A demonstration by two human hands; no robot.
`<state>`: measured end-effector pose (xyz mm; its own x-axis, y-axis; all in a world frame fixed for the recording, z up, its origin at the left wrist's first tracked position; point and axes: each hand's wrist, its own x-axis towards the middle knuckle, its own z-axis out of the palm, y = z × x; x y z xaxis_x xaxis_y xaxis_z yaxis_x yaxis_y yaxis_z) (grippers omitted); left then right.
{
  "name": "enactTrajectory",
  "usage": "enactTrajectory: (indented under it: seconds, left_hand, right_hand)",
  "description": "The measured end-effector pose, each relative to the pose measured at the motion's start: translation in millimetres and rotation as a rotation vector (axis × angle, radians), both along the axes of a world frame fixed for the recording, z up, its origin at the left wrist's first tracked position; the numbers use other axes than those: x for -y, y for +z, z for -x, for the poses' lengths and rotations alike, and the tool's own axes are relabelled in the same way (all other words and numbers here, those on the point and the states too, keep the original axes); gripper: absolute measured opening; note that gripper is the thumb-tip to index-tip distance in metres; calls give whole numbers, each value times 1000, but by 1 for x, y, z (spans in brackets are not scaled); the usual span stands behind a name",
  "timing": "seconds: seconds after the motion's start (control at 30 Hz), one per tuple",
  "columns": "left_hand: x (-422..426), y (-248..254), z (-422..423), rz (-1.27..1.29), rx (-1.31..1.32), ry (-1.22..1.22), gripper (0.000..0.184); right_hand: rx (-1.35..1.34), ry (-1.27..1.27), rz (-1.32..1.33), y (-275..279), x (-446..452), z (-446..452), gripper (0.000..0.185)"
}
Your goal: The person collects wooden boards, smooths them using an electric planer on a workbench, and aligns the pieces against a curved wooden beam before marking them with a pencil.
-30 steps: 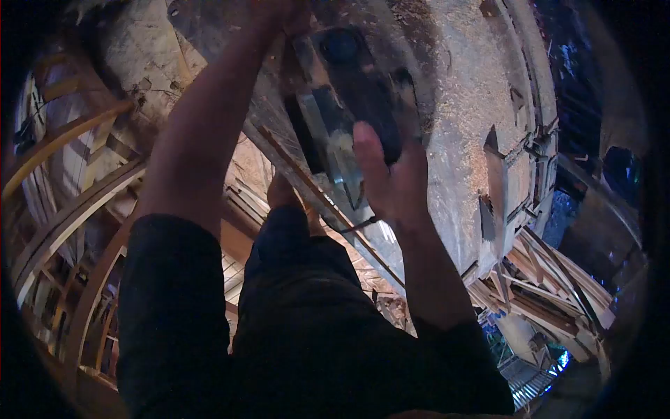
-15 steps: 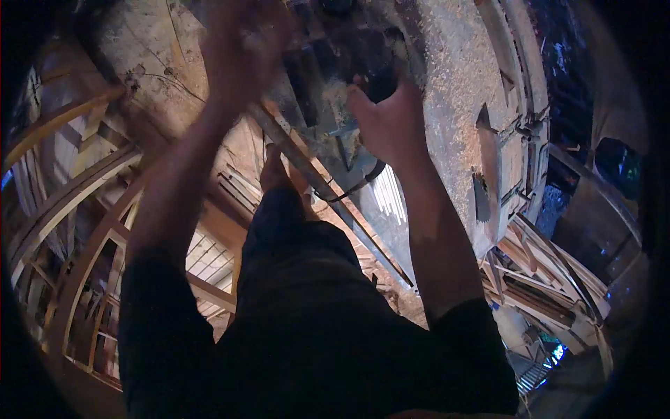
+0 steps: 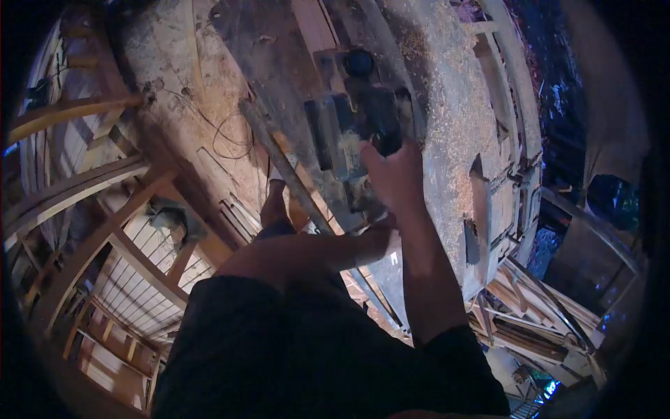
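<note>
A dark power tool [image 3: 349, 126] with a round front knob lies on the sawdust-strewn work surface [image 3: 447, 112] at upper centre. My right hand [image 3: 396, 174] is closed round its rear handle, with the thumb on the near side. Across my body reaches my left hand [image 3: 377, 239], just behind the tool and beside my right wrist. Its fingers are mostly hidden, so whether it holds anything cannot be made out. Beyond the tool, a wooden board [image 3: 314, 24] extends toward the top edge.
Curved wooden frames [image 3: 77, 188] stand on the left. A long bar [image 3: 289, 174] runs along the near edge of the work surface. Stacked wood strips [image 3: 537, 307] lie at lower right. My bare foot [image 3: 273, 202] shows below, near a thin looped cord [image 3: 234, 136].
My left hand has moved from the front of the tool back across my body to near my right wrist. My right hand keeps its hold on the handle, and the view has shifted.
</note>
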<state>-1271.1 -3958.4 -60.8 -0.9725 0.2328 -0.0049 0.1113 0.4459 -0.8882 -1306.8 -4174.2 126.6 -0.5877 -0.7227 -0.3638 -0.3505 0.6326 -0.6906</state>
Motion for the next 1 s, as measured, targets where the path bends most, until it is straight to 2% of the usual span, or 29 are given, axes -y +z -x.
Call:
enactTrajectory:
  seconds: [0.03, 0.07, 0.13, 0.17, 0.23, 0.37, 0.5, 0.63, 0.73, 0.8, 0.87, 0.93, 1.0]
  left_hand:
    - [-12, -15, 12, 386, -62, 3, 35]
    - [-22, -27, 22, 655, -98, 7, 33]
    - [-39, -45, 37, 963, -108, 24, 31]
    - [-44, -51, 42, 1019, -101, 38, 30]
    - [-49, -65, 46, 1042, -100, 101, 27]
    - [-48, -80, 34, 1096, -112, 254, 24]
    - [-38, -85, 25, 1115, -128, 371, 22]
    - [-41, -92, 23, 1099, -125, 407, 24]
    - [-34, -90, 21, 1074, -121, 396, 22]
    - [-29, -82, 16, 1059, -125, 384, 20]
    - [-30, -102, 24, 1217, -106, 32, 17]
    - [-41, -111, 19, 1300, -78, -180, 16]
    - [-25, -101, 19, 1350, -46, -208, 17]
  right_hand:
    - [4, -5, -21, -2, 4, 1, 29]
    - [8, -9, -43, -3, 8, 2, 29]
    - [-37, 3, -56, -6, 15, 3, 30]
    - [-35, 0, -45, -5, 24, 2, 31]
    - [-31, -6, -15, -3, 52, 2, 33]
    - [-184, 90, 168, -21, 105, 15, 36]
    - [-116, 143, 213, -23, 162, 27, 38]
    - [-236, 174, 302, -33, 213, 29, 33]
    - [-78, 172, 395, -17, 243, 25, 30]
    - [-227, 246, 370, -24, 265, 30, 33]
    - [-285, 279, 400, -34, 283, 39, 40]
    - [-241, 267, 485, -50, 292, 41, 53]
    - [-213, 269, 592, -56, 303, 42, 68]
